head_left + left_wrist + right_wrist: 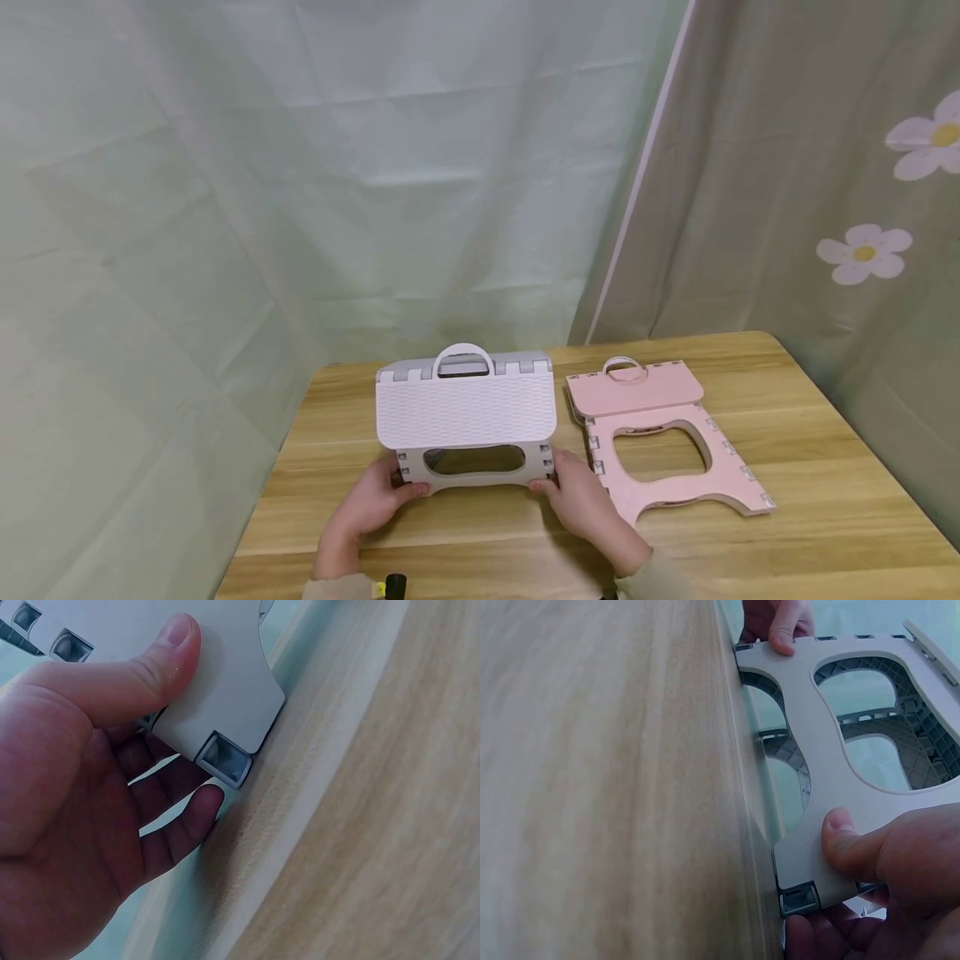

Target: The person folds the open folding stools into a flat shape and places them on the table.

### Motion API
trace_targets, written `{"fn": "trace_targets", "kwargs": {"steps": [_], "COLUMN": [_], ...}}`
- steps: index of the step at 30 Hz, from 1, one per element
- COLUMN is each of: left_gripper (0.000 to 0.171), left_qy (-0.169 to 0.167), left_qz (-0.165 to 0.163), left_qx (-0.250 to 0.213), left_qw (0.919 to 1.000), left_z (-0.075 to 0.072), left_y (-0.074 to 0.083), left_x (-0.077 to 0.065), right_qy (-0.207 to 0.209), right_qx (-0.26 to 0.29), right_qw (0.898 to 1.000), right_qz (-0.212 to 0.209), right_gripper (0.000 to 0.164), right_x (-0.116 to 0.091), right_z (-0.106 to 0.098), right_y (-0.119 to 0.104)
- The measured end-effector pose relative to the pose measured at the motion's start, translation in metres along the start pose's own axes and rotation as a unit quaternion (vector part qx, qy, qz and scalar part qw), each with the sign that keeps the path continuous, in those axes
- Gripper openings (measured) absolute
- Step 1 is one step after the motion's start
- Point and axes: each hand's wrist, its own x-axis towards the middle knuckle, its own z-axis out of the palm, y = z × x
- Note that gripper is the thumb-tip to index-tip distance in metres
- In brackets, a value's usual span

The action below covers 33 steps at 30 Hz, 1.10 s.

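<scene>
A light grey folding step stool (465, 412) stands partly unfolded on the table, its woven-textured top panel sloping toward me and its carry handle up at the back edge. My left hand (375, 500) grips the left edge of the front leg panel (225, 682), thumb flat on the face and fingers behind. On the opposite edge, my right hand (581, 496) holds the same panel the same way near its foot. Through the oval cutout, the right wrist view shows the second leg panel (922, 761) behind, spread apart from the front one.
A pink folding stool (637, 393) lies folded flat on the wooden table (810, 467), close to my right hand. Pale curtains (450, 208) hang behind the table and on both sides.
</scene>
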Motion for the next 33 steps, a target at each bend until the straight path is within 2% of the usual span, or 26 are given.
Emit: {"fn": "trace_targets", "kwargs": {"steps": [8,21,33], "left_gripper": [0.04,0.038,0.037], "left_qy": [-0.001,-0.008,-0.011], "left_qz": [-0.009,0.007,0.002], "left_qx": [0.001,0.015,0.018], "left_qw": [1.0,0.9998,0.9998], "left_z": [0.0002,-0.0029,0.0002], "left_y": [-0.0001,0.0002,0.0015], "left_x": [-0.0006,0.0009,0.0009], "right_qy": [0.003,0.0,-0.003], "right_qx": [0.003,0.013,0.015], "right_qw": [1.0,1.0,1.0], "right_qz": [0.002,0.013,0.005], "right_gripper": [0.033,0.031,0.025], "right_x": [0.0012,0.0019,0.0011], "right_z": [-0.0002,0.0002,0.0004], "right_y": [-0.0017,-0.0013,0.0011]}}
